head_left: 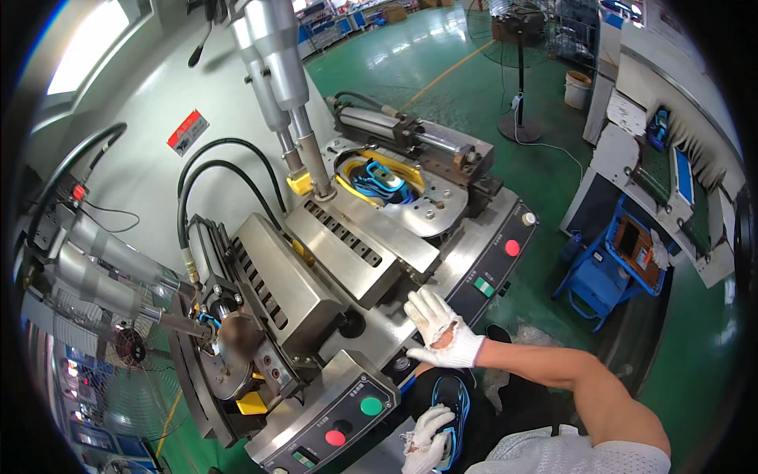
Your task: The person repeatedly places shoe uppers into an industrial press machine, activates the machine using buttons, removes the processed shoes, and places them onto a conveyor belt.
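My left hand [427, 441], in a worn white knit glove, grips a black shoe [455, 403] with blue edging near its ankle opening. The shoe is held low in front of me, beside the machine, with its toe pointing up the picture. My right hand [441, 332] is raised over the front edge of a metal shoe press [355, 260], fingers spread and nothing in them. A tear in the back of its white glove bares skin. In the press's far station, another blue-and-black shoe [385, 178] sits among yellow pads [414, 169]. A blurred patch covers part of the near station.
Push buttons line the far control panel [494, 260] and near control panel [349, 415]. Steel cylinders [278, 59] and black hoses [222, 160] rise over the press. To the right stand a blue stool [598, 278] with a tray, a conveyor [657, 166] and a floor fan [520, 89].
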{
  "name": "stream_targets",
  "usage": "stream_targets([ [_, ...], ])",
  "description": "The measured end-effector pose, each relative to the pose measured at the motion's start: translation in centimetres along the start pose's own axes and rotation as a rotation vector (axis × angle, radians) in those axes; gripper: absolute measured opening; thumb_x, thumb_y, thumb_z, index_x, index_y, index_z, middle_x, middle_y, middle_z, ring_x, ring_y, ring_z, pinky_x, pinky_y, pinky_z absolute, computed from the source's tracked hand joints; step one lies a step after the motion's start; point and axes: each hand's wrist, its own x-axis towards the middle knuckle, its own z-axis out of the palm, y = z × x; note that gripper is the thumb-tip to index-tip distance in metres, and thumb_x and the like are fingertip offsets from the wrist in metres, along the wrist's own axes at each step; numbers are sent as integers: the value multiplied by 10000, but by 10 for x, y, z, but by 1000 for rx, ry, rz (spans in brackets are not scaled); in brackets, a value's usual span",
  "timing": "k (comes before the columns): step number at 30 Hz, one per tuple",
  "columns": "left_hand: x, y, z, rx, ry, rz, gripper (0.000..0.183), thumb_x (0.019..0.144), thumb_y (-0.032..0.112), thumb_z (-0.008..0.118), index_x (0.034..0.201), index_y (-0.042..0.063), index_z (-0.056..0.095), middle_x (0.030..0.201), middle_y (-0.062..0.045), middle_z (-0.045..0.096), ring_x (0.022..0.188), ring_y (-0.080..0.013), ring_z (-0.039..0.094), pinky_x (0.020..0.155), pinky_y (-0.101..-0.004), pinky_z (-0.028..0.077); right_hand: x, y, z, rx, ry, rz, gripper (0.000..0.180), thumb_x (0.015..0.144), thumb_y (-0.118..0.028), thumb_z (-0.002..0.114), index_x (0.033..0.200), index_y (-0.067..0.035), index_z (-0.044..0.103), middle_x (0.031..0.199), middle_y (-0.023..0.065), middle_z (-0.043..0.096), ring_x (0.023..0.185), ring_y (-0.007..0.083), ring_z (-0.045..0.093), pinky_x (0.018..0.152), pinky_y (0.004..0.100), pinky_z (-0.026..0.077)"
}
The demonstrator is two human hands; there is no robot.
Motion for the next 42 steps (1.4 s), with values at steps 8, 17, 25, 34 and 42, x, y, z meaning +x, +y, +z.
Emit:
stream_targets([
  [8,4,-4,29,50,-43,59,331,897,24,644,1223,19,698,1277,-189,661,1256,-347,614,1102,-418,462,-78,15,4,505,66,206,800,952,-432,668,1553,25,400,1614,273,373,1523,405,334,1251,479,283],
  [17,48,61,94,31,196,234,327,887,-23,666,1207,43,671,1249,-172,642,1227,-345,601,1092,-426,458,-310,-11,-65,855,-214,556,1074,810,-478,836,1598,35,318,1633,246,377,1521,348,376,1250,396,295],
  [25,106,168,203,-98,20,590,475,827,-24,700,1290,68,640,1334,-192,593,1315,-392,540,1173,-514,390,-322,-3,-54,503,663,686,1041,816,-226,861,1617,-31,227,1537,183,471,1392,310,523,1162,403,419],
  [34,125,185,209,91,-437,860,545,771,32,807,1279,-38,623,1340,-261,612,1262,-460,588,1084,-484,491,-374,107,-154,703,1643,852,547,907,-90,732,1415,-1,549,1315,82,643,1216,186,586,1097,377,444],
  [42,34,65,174,246,-321,147,479,957,81,695,1413,7,569,1319,-222,668,1203,-336,677,1041,-418,535,-482,324,-303,-87,1487,1207,685,880,-450,785,1392,-27,620,1329,188,687,1229,327,641,1068,447,470],
])
